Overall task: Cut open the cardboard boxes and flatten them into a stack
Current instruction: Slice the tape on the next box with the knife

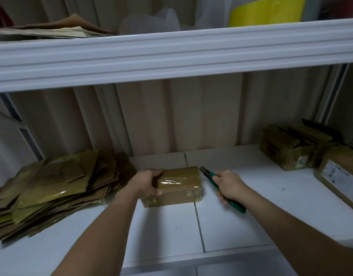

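Taped cardboard box (177, 186) sits mid-shelf on the white shelf (241, 216). Left hand (149, 183) grips the box's left end, fingers over the top, thumb on the near side. Right hand (230, 186) is wrapped round a green box cutter (221, 188), tip near the box's right top corner, not touching. Flattened stack (52, 190) lies to the left; more boxes (287, 148) far right, well apart

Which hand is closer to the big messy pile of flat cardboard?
Left. The left hand grips the taped box right beside the flattened pile; the right hand, holding the green cutter, is beyond the box.
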